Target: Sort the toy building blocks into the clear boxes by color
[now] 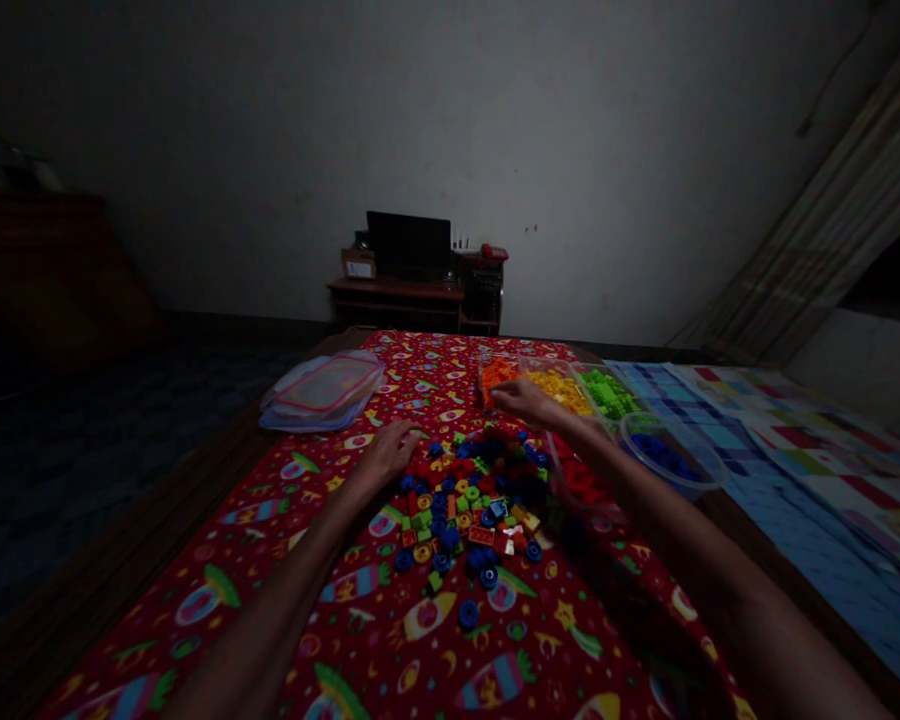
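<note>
A mixed heap of plastic building blocks (450,510) in blue, green, red, orange and yellow lies on the red patterned cloth (420,620). At the heap's far left edge rests my left hand (390,452), its fingers stretched loosely toward the blocks and nothing visible in them. My right hand (525,400) is at the near side of the container of orange blocks (499,374), fingers pinched together. Whatever they may hold is too small and dark to make out. Beside it are yellow blocks (559,390) and green blocks (607,393) in clear containers.
Nearer on the right stand a round tub (709,470) with blue blocks and a container of red blocks (585,485), partly behind my right forearm. Stacked clear lids (322,390) lie at the left edge. Beyond the table is a desk with a monitor (409,245).
</note>
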Motion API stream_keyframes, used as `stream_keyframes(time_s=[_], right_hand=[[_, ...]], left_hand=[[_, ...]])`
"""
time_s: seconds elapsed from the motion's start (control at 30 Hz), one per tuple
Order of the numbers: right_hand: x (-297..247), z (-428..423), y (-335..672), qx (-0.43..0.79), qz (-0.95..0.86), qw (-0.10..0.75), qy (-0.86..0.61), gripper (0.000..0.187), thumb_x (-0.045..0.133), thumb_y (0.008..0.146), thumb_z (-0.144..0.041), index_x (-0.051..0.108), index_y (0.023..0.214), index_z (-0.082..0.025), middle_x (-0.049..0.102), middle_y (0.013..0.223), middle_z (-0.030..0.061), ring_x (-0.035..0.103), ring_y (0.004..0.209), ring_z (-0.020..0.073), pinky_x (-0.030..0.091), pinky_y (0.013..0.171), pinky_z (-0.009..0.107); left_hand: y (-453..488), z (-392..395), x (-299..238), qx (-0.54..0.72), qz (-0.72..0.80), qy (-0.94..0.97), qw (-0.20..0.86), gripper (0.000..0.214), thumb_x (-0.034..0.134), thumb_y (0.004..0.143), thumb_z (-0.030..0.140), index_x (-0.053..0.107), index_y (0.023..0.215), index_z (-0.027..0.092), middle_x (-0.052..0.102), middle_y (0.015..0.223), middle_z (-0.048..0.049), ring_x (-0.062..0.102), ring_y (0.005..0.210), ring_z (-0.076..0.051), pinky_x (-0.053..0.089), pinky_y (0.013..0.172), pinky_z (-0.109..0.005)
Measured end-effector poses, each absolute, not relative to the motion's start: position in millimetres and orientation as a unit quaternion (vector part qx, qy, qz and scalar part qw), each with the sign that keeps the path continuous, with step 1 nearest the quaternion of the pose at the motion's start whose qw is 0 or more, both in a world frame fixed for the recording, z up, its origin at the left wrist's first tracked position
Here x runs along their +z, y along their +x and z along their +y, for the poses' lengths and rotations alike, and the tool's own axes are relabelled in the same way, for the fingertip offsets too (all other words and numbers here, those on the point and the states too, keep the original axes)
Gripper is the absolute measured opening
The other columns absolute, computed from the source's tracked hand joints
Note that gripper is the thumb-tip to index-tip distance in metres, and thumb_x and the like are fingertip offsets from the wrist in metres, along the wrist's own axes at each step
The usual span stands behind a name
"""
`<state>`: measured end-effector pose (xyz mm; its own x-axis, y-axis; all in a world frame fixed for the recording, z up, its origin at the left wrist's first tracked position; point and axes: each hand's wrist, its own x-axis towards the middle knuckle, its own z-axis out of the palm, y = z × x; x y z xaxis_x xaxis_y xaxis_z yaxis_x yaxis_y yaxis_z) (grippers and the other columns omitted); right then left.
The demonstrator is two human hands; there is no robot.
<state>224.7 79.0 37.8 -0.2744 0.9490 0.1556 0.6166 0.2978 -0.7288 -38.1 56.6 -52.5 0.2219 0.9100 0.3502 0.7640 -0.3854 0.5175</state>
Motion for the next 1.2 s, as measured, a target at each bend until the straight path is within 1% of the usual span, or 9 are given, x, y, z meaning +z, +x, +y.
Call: stream_keyframes(time_s=[0.1, 0.23, 0.3, 0.43, 0.57, 0.77, 0.93, 1.1, 1.2], right_hand=[[18.4, 72.9, 209.1, 0.127, -0.825, 0.087, -0.543, 0.025, 0.049, 0.087, -0.031, 0.065, 0.098, -0.014, 0.069, 0.090, 0.0089, 0.062, 0.081, 0.0168, 0.043, 0.071, 0.022], [-1.3, 59.9, 193.3, 0.079, -0.823, -0.023, -0.562, 0.035, 0.040, 0.092, -0.036, 0.065, 0.102, -0.013, 0.067, 0.099, 0.0156, 0.063, 0.088, 0.0212, 0.044, 0.073, 0.026], [-5.6, 45.9, 185.6, 0.068, -0.841, -0.006, -0.537, 0.035, 0.040, 0.092, -0.036, 0.065, 0.101, -0.013, 0.066, 0.099, 0.0165, 0.063, 0.089, 0.0216, 0.045, 0.075, 0.028], [-2.3, 18.0, 179.6, 0.078, -0.894, 0.101, -0.430, 0.034, 0.039, 0.093, -0.028, 0.054, 0.121, -0.015, 0.066, 0.098, 0.0115, 0.062, 0.085, 0.0167, 0.044, 0.076, 0.026], [-0.8, 12.4, 194.5, 0.032, -0.848, 0.197, -0.491, 0.036, 0.037, 0.093, -0.021, 0.050, 0.125, -0.010, 0.061, 0.111, 0.0156, 0.056, 0.102, 0.0189, 0.040, 0.088, 0.028], [-20.2, 5.8, 211.7, 0.046, -0.822, 0.108, -0.557, 0.027, 0.042, 0.089, -0.017, 0.062, 0.104, -0.008, 0.066, 0.094, 0.0153, 0.059, 0.090, 0.0208, 0.041, 0.082, 0.030], [-15.2, -9.9, 206.5, 0.072, -0.814, 0.154, -0.555, 0.030, 0.047, 0.083, -0.013, 0.062, 0.109, -0.011, 0.066, 0.100, 0.0130, 0.059, 0.093, 0.0194, 0.041, 0.080, 0.026], [-2.3, 0.5, 206.2, 0.062, -0.756, 0.183, -0.625, 0.044, 0.043, 0.082, -0.008, 0.054, 0.125, -0.012, 0.066, 0.109, 0.0142, 0.060, 0.099, 0.0210, 0.041, 0.083, 0.027], [-6.7, 12.5, 204.9, 0.065, -0.748, 0.138, -0.646, 0.042, 0.044, 0.084, -0.015, 0.054, 0.125, -0.012, 0.064, 0.113, 0.0158, 0.058, 0.105, 0.0242, 0.042, 0.085, 0.030]], left_hand=[[-31.3, 51.4, -60.8, 0.299, 0.548, 0.769, 0.139, 0.043, 0.036, 0.087, 0.038, 0.059, 0.113, 0.013, 0.063, 0.118, -0.0130, 0.056, 0.111, -0.025, 0.043, 0.097, -0.040], [-16.4, 45.7, -62.5, 0.288, 0.522, 0.786, 0.166, 0.049, 0.031, 0.089, 0.038, 0.053, 0.123, 0.011, 0.056, 0.128, -0.0140, 0.050, 0.120, -0.024, 0.038, 0.103, -0.041], [-9.8, 44.5, -60.4, 0.279, 0.501, 0.797, 0.189, 0.051, 0.029, 0.089, 0.040, 0.051, 0.125, 0.010, 0.056, 0.129, -0.0141, 0.050, 0.120, -0.023, 0.038, 0.103, -0.041], [-5.1, 43.4, -53.2, 0.289, 0.475, 0.800, 0.225, 0.055, 0.024, 0.091, 0.043, 0.049, 0.129, 0.012, 0.055, 0.131, -0.0114, 0.051, 0.119, -0.021, 0.038, 0.104, -0.037], [-8.4, 45.0, -52.2, 0.317, 0.483, 0.789, 0.207, 0.052, 0.025, 0.091, 0.043, 0.051, 0.126, 0.015, 0.056, 0.129, -0.0092, 0.053, 0.117, -0.021, 0.039, 0.103, -0.037], [-8.0, 45.8, -58.1, 0.265, 0.450, 0.834, 0.176, 0.041, 0.040, 0.086, 0.038, 0.061, 0.113, 0.015, 0.065, 0.115, -0.0109, 0.059, 0.106, -0.023, 0.045, 0.095, -0.036], [-5.8, 43.2, -51.8, 0.281, 0.459, 0.833, 0.126, 0.029, 0.045, 0.084, 0.031, 0.067, 0.097, 0.018, 0.068, 0.099, -0.0085, 0.061, 0.093, -0.021, 0.048, 0.088, -0.034], [4.1, 37.0, -49.3, 0.307, 0.419, 0.843, 0.139, 0.034, 0.049, 0.083, 0.033, 0.063, 0.111, 0.018, 0.061, 0.120, -0.0094, 0.054, 0.112, -0.022, 0.042, 0.099, -0.037], [8.8, 32.5, -48.4, 0.264, 0.407, 0.857, 0.176, 0.032, 0.045, 0.086, 0.035, 0.065, 0.107, 0.022, 0.067, 0.109, -0.0065, 0.058, 0.105, -0.021, 0.043, 0.096, -0.035]])
